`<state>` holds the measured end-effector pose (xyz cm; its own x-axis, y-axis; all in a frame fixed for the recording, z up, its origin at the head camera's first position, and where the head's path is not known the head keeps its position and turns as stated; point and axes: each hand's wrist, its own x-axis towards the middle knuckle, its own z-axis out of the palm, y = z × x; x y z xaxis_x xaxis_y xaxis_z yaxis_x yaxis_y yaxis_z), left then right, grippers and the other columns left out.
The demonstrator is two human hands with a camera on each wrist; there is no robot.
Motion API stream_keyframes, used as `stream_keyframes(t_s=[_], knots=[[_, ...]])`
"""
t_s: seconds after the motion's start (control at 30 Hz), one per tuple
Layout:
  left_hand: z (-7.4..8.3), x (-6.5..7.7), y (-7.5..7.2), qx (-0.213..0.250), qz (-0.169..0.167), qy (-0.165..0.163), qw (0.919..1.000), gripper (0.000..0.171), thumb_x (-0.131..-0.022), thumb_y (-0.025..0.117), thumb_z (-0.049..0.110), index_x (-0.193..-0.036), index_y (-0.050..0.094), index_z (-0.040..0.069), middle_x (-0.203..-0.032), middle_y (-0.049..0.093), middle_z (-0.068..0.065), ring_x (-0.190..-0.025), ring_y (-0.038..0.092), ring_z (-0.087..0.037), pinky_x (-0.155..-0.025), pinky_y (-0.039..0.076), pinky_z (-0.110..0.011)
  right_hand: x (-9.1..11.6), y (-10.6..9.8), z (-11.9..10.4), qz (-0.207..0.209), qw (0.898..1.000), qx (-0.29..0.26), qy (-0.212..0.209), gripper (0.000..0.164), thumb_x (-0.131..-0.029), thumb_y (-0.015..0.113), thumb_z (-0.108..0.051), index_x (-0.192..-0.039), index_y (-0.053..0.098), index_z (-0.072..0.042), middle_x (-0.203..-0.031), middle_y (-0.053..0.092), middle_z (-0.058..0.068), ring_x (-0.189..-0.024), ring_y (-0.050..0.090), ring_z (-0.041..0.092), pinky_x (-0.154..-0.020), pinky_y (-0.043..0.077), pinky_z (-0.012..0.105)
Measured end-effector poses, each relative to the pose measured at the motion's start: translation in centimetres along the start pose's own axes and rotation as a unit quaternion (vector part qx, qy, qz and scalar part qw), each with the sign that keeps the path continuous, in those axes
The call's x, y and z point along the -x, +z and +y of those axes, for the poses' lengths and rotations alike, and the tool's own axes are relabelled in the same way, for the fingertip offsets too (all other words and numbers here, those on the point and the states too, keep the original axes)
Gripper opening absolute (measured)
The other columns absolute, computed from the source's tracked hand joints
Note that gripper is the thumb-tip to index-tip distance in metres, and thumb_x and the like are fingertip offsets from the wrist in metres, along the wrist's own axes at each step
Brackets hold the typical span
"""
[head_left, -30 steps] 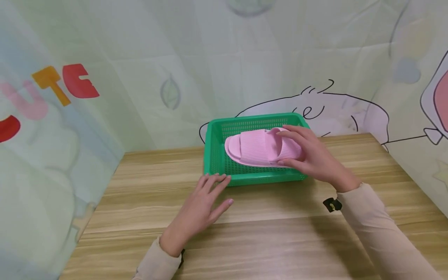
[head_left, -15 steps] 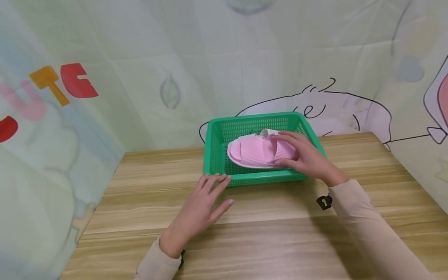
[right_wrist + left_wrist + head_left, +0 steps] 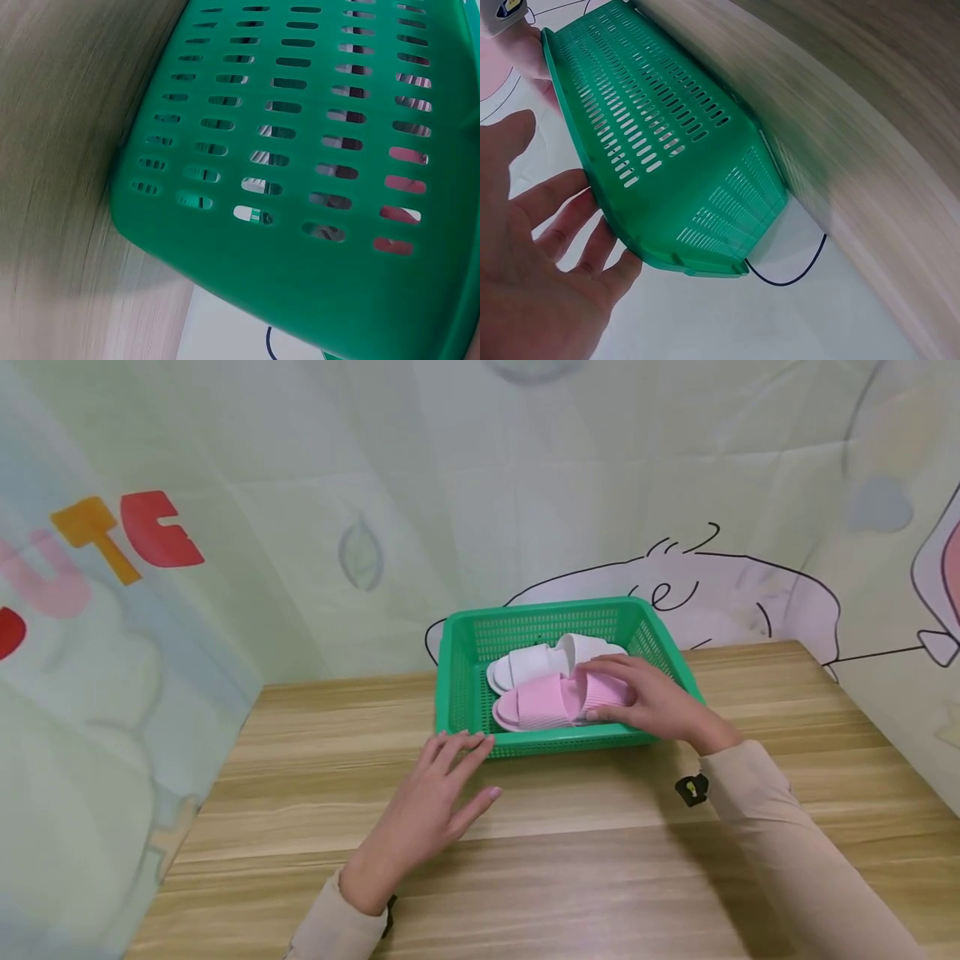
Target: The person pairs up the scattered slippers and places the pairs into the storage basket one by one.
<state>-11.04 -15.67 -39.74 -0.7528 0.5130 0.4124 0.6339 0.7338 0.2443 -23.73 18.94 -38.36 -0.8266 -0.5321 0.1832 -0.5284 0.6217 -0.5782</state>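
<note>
A green slotted plastic basket (image 3: 570, 741) holds two slippers with ribbed straps. My right hand (image 3: 660, 700) reaches over its right side and grips the pink slipper (image 3: 542, 702) at the heel strap, thumb on the near side and fingers over the far side. Behind it lies a white slipper (image 3: 534, 662), its heel end partly covered by my right hand. My left hand (image 3: 431, 806) has its fingertips at the basket's front left rim, fingers nearly straight. In the left wrist view those fingers (image 3: 562, 196) touch the rim from outside. The basket wall (image 3: 285, 240) hides most of the right hand in the right wrist view.
The basket stands on a wood-grain table (image 3: 525, 877), near its back edge. A cloth backdrop (image 3: 360, 468) printed with letters and cartoon shapes hangs right behind and to both sides. A black strap piece (image 3: 692, 790) hangs at the right cuff.
My right hand has lowered the pink slipper into the basket and shifted it toward the near side, which uncovers the white slipper behind. My left hand has stayed at the rim.
</note>
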Motion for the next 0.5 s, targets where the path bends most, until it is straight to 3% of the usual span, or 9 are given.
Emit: stream_keyframes(t_s=[0.5], knots=[[0.13,-0.1,-0.05,-0.007,0.001,0.003,1.0,0.062,-0.099,0.075,0.035,-0.15,0.058,0.002,-0.145,0.06,-0.014,-0.137,0.05,-0.039,-0.116,0.047,-0.054,-0.2,-0.16,-0.09,-0.02,1.0,-0.014,0.006,0.066,-0.09,0.085,-0.037,-0.148,0.061,-0.017,-0.151,0.057,0.012,-0.14,0.048,0.035,-0.116,0.042,0.063]])
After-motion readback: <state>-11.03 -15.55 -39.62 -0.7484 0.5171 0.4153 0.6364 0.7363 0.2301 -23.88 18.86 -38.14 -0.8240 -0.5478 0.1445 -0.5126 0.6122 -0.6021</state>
